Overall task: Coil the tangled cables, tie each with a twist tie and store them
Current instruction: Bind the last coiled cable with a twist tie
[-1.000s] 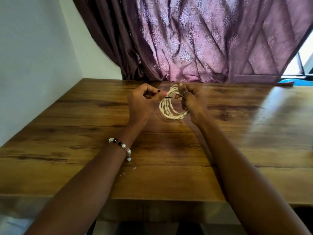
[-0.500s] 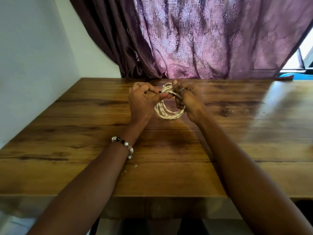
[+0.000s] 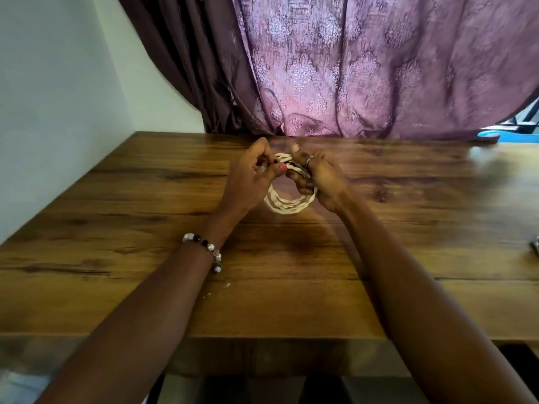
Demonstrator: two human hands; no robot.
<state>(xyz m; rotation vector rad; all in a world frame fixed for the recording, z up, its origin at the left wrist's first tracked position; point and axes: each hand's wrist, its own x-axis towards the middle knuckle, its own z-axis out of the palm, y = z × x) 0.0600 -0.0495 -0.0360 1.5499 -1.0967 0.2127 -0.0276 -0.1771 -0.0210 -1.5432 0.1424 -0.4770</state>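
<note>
Cream-coloured cable (image 3: 288, 203), wound into a small coil, hangs between both hands just above the far middle of the wooden bench (image 3: 116, 258). The left hand (image 3: 250, 176) pinches the coil's top with curled fingers, and the right hand (image 3: 319, 177) grips its right side, a thin dark tie (image 3: 297, 167) between them. A purple curtain (image 3: 364, 68) hangs behind.
</note>
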